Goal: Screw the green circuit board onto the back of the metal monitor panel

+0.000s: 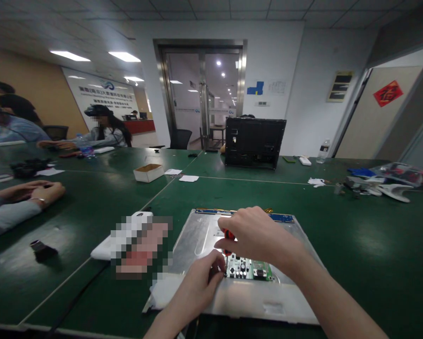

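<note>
Head view, lower centre of the frame: a bare metal panel (200, 235), apparently the back of a display, lies flat on the green table (355, 235). A small green circuit board (248, 270) sits on the panel near its lower middle. A blue strip (282, 217) runs along the panel's far edge.

The right hand (257, 238) is closed around the red handle of a screwdriver (227, 234), held upright with its tip coming down at the left end of the circuit board. The left hand (200, 282) is curled, fingertips pinched at the tool's shaft just beside the board's left corner; whether it also holds a screw cannot be told.

Judgement: the step in hand is work on a fastener at the board's left corner. The next move calls for keeping the tip seated square and the shaft upright, with the left fingers steadying it, so the tip does not slip onto the board's components.

Left of the panel lies a white object (103, 248), partly blurred out. At mid left, another person's arms (24, 197) rest on the table, and a small dark object (40, 248) sits below them. At upper centre stand a black monitor casing (255, 141) and a white cardboard box (148, 172). Loose parts (384, 183) lie at right.
</note>
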Available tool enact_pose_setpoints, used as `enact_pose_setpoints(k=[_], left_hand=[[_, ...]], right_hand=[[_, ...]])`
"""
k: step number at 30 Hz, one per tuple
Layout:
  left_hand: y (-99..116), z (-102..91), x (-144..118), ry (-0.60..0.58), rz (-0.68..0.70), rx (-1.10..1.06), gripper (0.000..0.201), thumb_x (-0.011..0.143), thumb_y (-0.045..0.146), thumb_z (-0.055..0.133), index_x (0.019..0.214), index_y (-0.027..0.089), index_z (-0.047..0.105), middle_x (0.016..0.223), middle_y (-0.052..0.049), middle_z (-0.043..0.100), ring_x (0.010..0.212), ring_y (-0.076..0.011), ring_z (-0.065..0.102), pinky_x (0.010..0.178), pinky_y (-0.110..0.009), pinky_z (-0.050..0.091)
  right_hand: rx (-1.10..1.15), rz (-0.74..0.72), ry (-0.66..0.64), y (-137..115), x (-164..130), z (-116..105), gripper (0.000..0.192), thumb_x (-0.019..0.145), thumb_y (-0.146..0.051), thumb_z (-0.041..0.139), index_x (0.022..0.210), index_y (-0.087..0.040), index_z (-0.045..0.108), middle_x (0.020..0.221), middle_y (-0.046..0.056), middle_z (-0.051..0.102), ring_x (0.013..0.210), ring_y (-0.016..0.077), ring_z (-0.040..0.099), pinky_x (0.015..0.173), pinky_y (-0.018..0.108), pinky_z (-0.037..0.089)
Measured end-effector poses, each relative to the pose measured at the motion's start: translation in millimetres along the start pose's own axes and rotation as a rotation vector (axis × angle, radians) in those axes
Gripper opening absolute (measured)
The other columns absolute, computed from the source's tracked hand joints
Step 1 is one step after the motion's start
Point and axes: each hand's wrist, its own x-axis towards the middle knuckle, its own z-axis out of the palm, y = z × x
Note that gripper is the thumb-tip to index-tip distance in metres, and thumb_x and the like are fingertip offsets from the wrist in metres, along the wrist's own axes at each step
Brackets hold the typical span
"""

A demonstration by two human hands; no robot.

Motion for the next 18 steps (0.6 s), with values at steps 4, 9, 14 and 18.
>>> enact_pose_setpoints(k=[4,9,14,18], left_hand=[[0.7,-0.2,-0.5,-0.008,-0.002,0.001,0.013,0.077,0.012,0.047,0.085,0.019,0.054,0.076,0.000,0.062,0.071,-0.0173,0.057,0.063,-0.025,0.037],[3.3,-0.9,-0.6,-0.014,-0.007,0.018,0.013,0.077,0.011,0.047,0.085,0.019,0.054,0.072,0.001,0.059,0.067,-0.0165,0.055,0.061,-0.025,0.036],[4.4,-1.3,-0.6,-0.017,-0.018,0.029,0.012,0.078,0.013,0.048,0.085,0.019,0.054,0.075,0.000,0.060,0.069,-0.0170,0.055,0.061,-0.025,0.035],[3.0,-0.5,-0.7,-0.010,-0.003,0.015,0.012,0.078,0.012,0.047,0.085,0.019,0.054,0.076,0.000,0.060,0.070,-0.0170,0.055,0.062,-0.025,0.036]], right_hand=[[0.074,-0.043,-0.028,3.8,-5.8,-2.0,0.016,0.078,-0.033,0.064,0.087,-0.020,0.062,0.083,0.002,0.069,0.065,0.0154,0.058,0.049,0.026,0.028],[0.049,-0.054,-0.016,4.1,-4.8,-1.9,0.012,0.079,-0.023,0.059,0.091,-0.020,0.060,0.085,0.003,0.069,0.067,0.0153,0.059,0.049,0.026,0.026],[0.001,0.003,0.011,1.5,0.6,2.2,0.020,0.083,-0.041,0.061,0.081,-0.021,0.062,0.071,0.001,0.067,0.060,0.0147,0.058,0.048,0.026,0.023],[0.035,-0.018,-0.028,4.4,-3.0,-0.2,0.021,0.081,-0.040,0.062,0.087,-0.020,0.061,0.079,0.003,0.069,0.065,0.0162,0.059,0.049,0.026,0.025]])
